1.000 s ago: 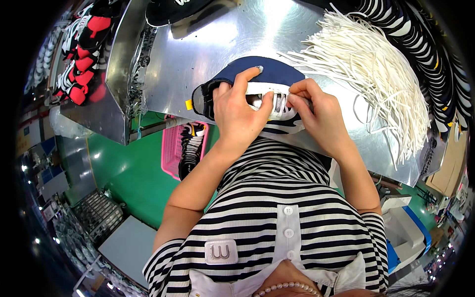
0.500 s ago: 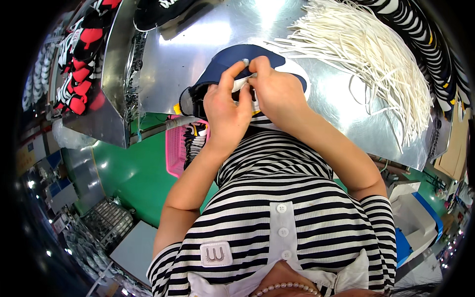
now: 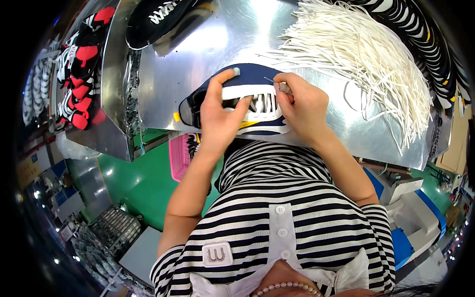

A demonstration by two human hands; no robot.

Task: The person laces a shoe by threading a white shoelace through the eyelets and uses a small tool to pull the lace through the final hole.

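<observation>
A navy shoe upper [image 3: 252, 72] with a white eyelet panel and white laces [image 3: 264, 104] lies at the near edge of the metal table. Its open heel points left, and its near side carries yellow and white trim. My left hand [image 3: 217, 114] grips it around the collar, index finger on the far navy side, thumb at the opening beside the laces. At the toe end, my right hand [image 3: 307, 106] is closed in a pinch on a small metal tool [image 3: 284, 87] with a thin pointed tip. That tip reaches over the navy side; the tool's rest is hidden in my fingers.
A heap of loose white laces [image 3: 361, 64] covers the table's right side. A finished black shoe [image 3: 153, 22] stands far left. Striped shoe uppers [image 3: 435, 54] line the right edge; red and black ones [image 3: 84, 74] hang left. Below sits a pink basket [image 3: 179, 158].
My hands have moved apart, the right one toward the toe. The shoe upper now lies flatter, its laced front showing. The small metal tool has come into sight in my right hand.
</observation>
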